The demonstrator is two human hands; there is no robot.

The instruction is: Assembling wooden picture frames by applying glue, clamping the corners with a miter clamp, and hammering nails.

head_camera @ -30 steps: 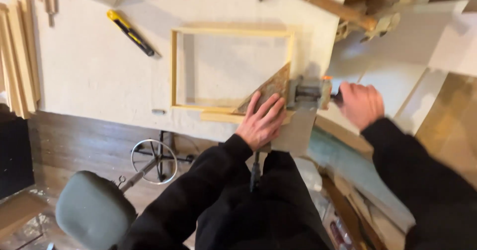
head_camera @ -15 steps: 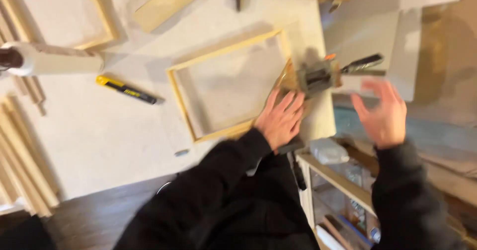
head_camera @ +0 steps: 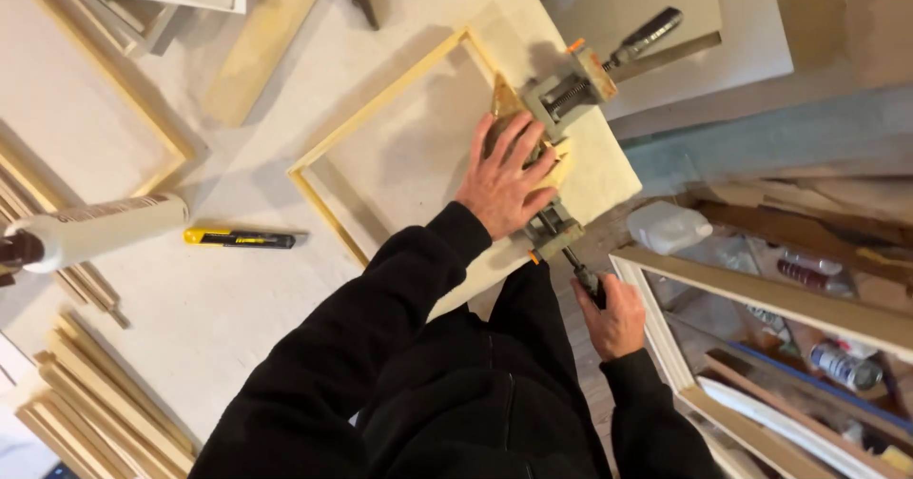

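A pale workbench [head_camera: 238, 298] carries 1 wooden frame [head_camera: 380, 108]. At its near corner sits a metal corner clamp [head_camera: 561, 98]. The left hand [head_camera: 504, 179] presses flat, fingers spread, there; the right hand [head_camera: 609, 312] grips the clamp's near screw handle [head_camera: 582, 274].

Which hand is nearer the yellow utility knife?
Left. The left hand presses on the frame corner at the corner clamp, right of the yellow utility knife; the right hand grips a clamp handle farther right.
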